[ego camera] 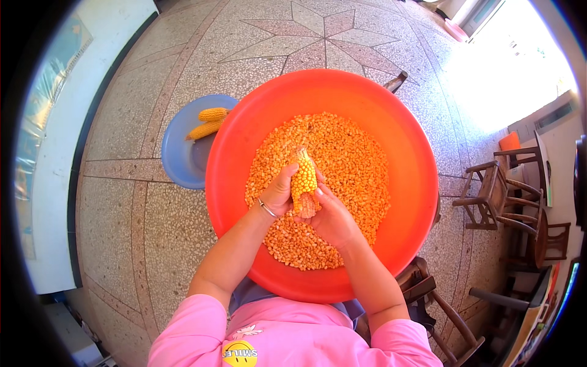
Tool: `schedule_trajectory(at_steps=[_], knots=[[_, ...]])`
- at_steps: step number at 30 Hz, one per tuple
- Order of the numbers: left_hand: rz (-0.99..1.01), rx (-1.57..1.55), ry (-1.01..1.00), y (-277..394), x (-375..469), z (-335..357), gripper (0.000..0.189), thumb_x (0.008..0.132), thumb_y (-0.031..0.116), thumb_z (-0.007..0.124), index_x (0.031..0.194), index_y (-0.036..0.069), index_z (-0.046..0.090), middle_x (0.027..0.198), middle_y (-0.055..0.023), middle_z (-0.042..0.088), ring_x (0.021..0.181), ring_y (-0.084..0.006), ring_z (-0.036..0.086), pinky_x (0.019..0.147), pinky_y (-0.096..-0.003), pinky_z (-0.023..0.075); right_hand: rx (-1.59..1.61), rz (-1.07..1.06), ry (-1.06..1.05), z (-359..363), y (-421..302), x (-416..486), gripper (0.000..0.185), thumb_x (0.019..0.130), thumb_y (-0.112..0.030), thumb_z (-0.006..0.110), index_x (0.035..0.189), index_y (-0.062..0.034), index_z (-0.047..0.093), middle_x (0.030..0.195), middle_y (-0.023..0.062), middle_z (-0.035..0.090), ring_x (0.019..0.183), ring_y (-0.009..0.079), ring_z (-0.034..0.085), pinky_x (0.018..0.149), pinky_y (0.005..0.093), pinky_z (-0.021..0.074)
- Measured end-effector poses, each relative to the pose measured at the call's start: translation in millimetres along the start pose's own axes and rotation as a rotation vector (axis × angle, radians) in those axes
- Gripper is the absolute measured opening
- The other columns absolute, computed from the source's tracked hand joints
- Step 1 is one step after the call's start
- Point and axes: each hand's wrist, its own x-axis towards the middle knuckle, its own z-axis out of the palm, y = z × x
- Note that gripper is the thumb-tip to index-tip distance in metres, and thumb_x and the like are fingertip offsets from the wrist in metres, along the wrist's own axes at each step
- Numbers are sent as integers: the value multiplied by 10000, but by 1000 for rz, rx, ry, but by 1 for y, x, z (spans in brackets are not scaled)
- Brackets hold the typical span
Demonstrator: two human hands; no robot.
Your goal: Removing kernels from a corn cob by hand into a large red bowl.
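Observation:
A partly shelled ear of dried corn [303, 179] is held between both hands, its lower end showing bare cob. My left hand [280, 189], with a metal bangle at the wrist, grips its left side, thumb near the upper part. On the right side, my right hand [334, 215] closes around the lower part, with the thumb at the edge of the kernels. Both hands are above loose yellow corn kernels [339, 151] lying in a large red plastic basin [408, 160].
A blue plastic basin [176, 147] with corn ears [206, 130] stands left of the red one, on a terrazzo floor [174, 229]. A wooden chair [490, 192] and other furniture stand at the right. Another wooden chair [451, 312] is at the lower right.

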Motion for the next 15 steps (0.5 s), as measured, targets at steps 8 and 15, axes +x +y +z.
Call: schedule_trajectory(at_steps=[8,15], knots=[[-61,53,-7,3,0,0,489,842,510,492,970,42,545,898,-78,603,780,-157,593,697,-297,510,-159,-54,16,-3,8,3,617,825,-123,628,1349,-96,305,1086,29,514,962,161,539,775,356,495],[-2,13,-3,5,-1,4,516,809,543,535,964,51,534,894,-73,582,859,-164,566,787,-302,476,0,-5,11,-1,3,1,557,868,-162,579,1353,-105,312,1174,39,506,996,169,542,781,376,505]])
